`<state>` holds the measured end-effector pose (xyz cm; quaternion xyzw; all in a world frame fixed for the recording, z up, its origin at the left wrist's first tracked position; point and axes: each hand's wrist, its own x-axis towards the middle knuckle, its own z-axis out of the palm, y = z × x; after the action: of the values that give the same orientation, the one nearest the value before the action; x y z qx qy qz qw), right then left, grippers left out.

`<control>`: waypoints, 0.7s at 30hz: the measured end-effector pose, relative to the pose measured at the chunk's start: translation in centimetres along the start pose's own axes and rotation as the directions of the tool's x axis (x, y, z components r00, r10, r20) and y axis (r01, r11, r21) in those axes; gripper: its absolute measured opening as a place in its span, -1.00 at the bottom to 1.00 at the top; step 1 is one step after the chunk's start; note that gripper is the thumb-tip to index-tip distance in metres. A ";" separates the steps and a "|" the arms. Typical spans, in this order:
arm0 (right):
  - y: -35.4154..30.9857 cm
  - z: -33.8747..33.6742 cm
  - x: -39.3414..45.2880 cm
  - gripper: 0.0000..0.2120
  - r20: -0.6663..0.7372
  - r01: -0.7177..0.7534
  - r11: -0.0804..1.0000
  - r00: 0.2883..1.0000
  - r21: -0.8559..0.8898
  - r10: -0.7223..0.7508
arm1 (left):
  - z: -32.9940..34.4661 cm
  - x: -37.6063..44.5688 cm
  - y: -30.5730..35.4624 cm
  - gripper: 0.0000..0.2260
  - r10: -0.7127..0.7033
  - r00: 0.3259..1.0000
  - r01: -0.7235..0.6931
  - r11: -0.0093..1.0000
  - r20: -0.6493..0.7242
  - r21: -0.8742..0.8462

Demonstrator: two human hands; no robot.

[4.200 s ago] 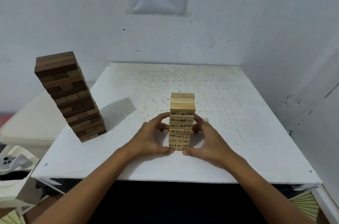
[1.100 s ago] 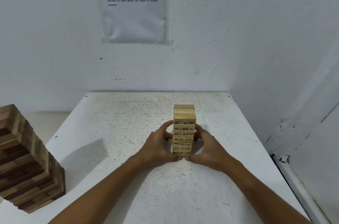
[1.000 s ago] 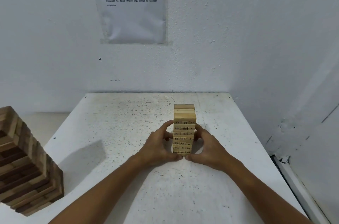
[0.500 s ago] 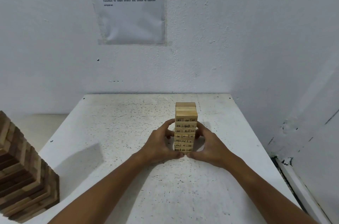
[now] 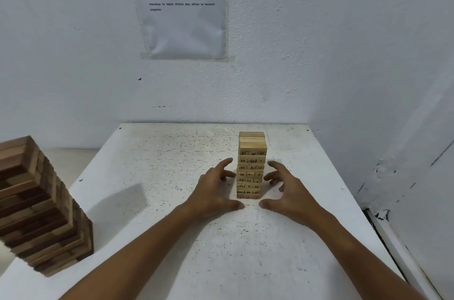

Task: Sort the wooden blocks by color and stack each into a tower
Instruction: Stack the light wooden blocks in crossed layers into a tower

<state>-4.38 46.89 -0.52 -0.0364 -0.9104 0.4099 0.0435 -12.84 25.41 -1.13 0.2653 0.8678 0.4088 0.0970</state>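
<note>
1. The surface (image 5: pixel 172 201) is a white board, speckled with dark flecks and scuffs, pushed into the corner of a room with white plastered walls.
2. A printed sheet (image 5: pixel 183 7) with numbered lines of text hangs on the back wall above the surface's far edge.
3. The pale tower (image 5: pixel 251 164) stands upright on the surface, right of centre and toward the far half, its long axis vertical. Its layers alternate in direction; the block ends facing the camera carry printed numbers, and the top layers show plain long sides.
4. The dark tower (image 5: pixel 41 206), built of mixed brown and tan blocks, stands at the near left edge of the surface, well apart from the pale one. It is also upright, though it appears to lean in the wide-angle view.
5. The left hand (image 5: pixel 213 189) sits just left of the pale tower, fingers spread and relaxed, grasping nothing; a small gap shows between fingertips and blocks.
6. The right hand (image 5: pixel 290 191) mirrors it on the right side, fingers loosely curved and released, just beside the tower without gripping it.
</note>
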 end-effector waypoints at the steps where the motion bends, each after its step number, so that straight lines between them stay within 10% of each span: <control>1: -0.1 0.0 -0.8 -0.14 -0.028 -0.015 1.000 1.000 0.008 0.015 | -0.2 -0.7 -0.1 0.03 -0.014 1.000 0.014 1.000 0.000 0.014; 9: -2.7 2.1 -7.7 -0.61 -0.161 -0.035 0.993 0.986 0.109 0.052 | -1.5 -7.9 -0.7 -0.01 0.010 1.000 -0.012 0.997 0.024 0.071; 21: -11.0 9.5 -6.9 -0.60 0.084 0.231 0.968 0.967 0.103 -0.240 | -8.1 -19.7 -0.6 -0.25 -0.010 0.979 -0.045 0.964 0.203 0.263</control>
<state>1.14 31.85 1.09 0.0938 -0.8895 0.4445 0.0497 0.41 9.13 2.65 0.3237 0.8982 0.2600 0.1444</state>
